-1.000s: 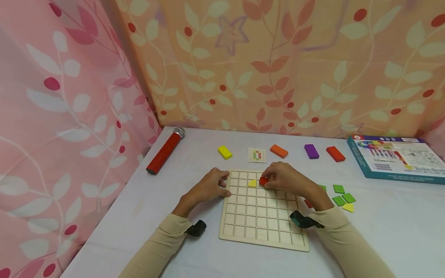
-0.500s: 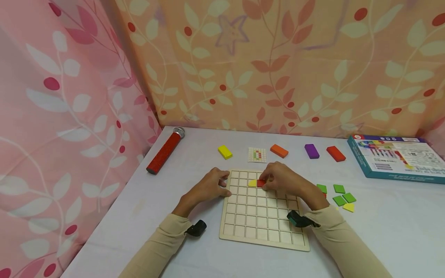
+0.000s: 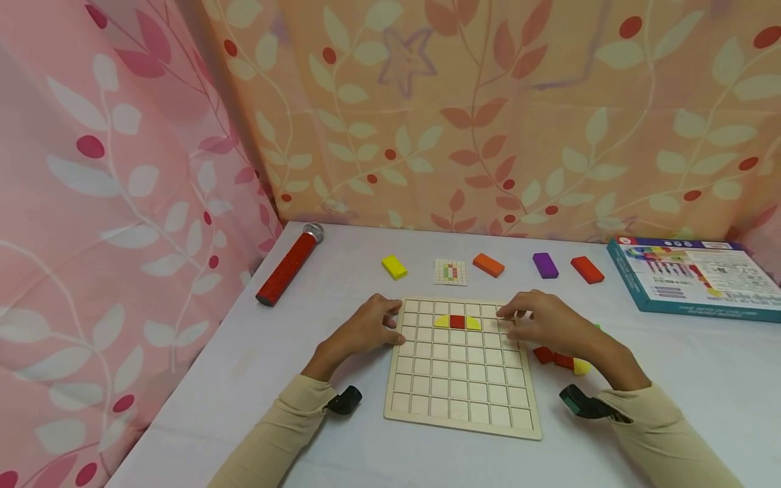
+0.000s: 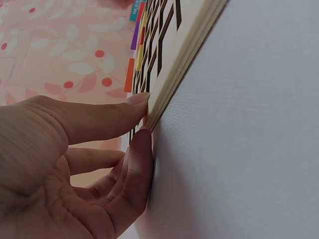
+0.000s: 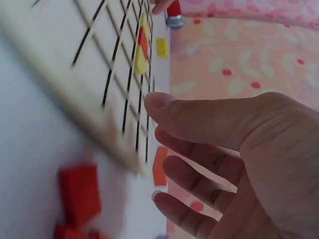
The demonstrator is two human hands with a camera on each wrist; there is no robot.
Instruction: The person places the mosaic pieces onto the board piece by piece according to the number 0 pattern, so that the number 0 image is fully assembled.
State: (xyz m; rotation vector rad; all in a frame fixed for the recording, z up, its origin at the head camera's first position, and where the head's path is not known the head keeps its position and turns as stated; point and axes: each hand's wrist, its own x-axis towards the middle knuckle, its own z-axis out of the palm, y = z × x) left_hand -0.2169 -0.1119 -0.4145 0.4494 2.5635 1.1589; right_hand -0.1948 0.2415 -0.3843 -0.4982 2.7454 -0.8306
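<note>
A pale wooden grid board (image 3: 439,386) lies on the white table. In one of its far rows a red square tile (image 3: 457,322) sits between a yellow rounded tile (image 3: 443,322) on the left and another yellow rounded tile (image 3: 472,323) on the right. My left hand (image 3: 366,325) holds the board's left edge near the far corner; the left wrist view shows thumb and fingers against the rim. Over the board's far right part, my right hand (image 3: 549,325) has its thumb and fingers apart, nothing between them.
Red tiles (image 3: 543,354) and a yellow tile (image 3: 582,367) lie right of the board, partly behind my right arm. Behind it stand a yellow block (image 3: 394,267), pattern card (image 3: 450,272), orange block (image 3: 489,265), purple block (image 3: 546,266), red block (image 3: 588,270), box (image 3: 695,274) and microphone (image 3: 289,264).
My right hand has let go of the tile and moved right. The red tile now lies flat between two yellow ones, the right one uncovered. My left hand has not moved.
</note>
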